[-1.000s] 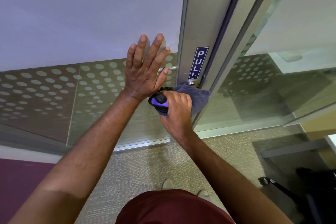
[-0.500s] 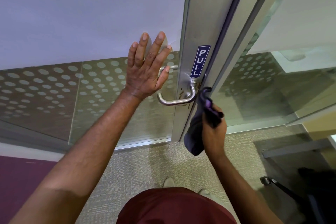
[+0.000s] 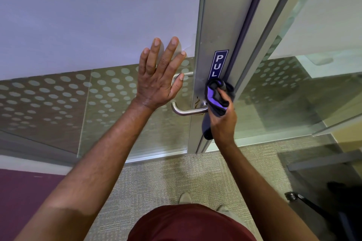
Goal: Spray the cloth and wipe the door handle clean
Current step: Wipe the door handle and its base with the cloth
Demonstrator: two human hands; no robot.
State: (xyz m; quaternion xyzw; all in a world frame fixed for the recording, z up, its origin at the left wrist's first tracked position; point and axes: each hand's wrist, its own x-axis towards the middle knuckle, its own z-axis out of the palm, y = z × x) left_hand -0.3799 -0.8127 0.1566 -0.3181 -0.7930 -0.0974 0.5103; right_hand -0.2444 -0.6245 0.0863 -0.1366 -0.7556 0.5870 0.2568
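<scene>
A silver lever door handle [image 3: 186,110] sticks out from the metal door stile [image 3: 213,25], below a blue PULL sign [image 3: 219,63]. My right hand [image 3: 222,123] is shut on a bunched dark grey and purple cloth [image 3: 216,97], pressed against the handle's base at the stile. A tail of the cloth hangs below my fist. My left hand [image 3: 158,82] lies flat with spread fingers on the glass door panel, just left of the handle. No spray bottle is in view.
The glass door [image 3: 98,94] carries a band of frosted dots. A fixed glass panel [image 3: 293,94] stands to the right of the frame. Beige carpet [image 3: 156,182] is underfoot, and a dark chair base [image 3: 305,203] sits at the lower right.
My right hand drew the cloth off the handle and down to the right, then brought it back up against the handle's base. My left hand stayed flat on the glass.
</scene>
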